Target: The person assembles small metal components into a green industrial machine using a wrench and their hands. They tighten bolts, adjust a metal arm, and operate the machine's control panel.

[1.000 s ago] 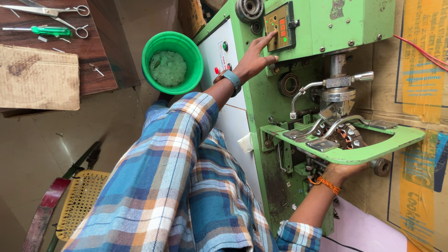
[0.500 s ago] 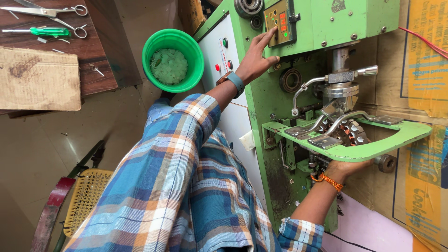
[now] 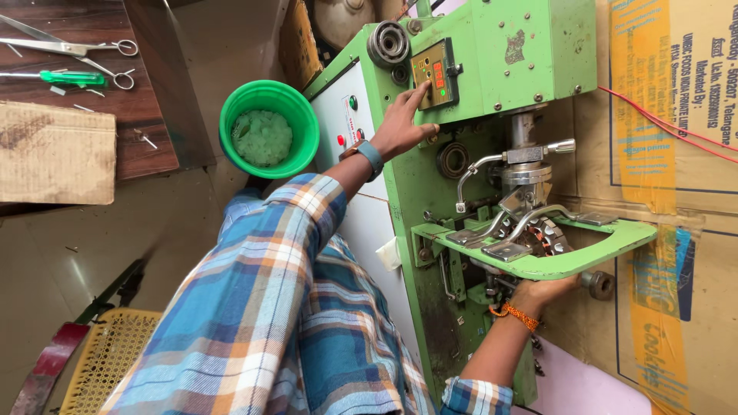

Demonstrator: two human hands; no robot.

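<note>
The left hand (image 3: 401,123) stays, fingers spread, fingertip on the control panel (image 3: 435,74); the right hand (image 3: 544,292) still cups beneath the green guard's (image 3: 569,261) edge, grip unclear.

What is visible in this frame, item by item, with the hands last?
machine: one, green, centre right
control panel: one, dark, on the machine's upper front
wound coil part: one, coppery, in the machine's green frame
bowl: one, green, beside the machine
scissors: one, metal, on the wooden table
screwdriver: one, green handle, same table
cardboard: one, brown, table edge
yellow chair: one, lower left
left hand: fingers on the control panel
right hand: under the frame
</note>
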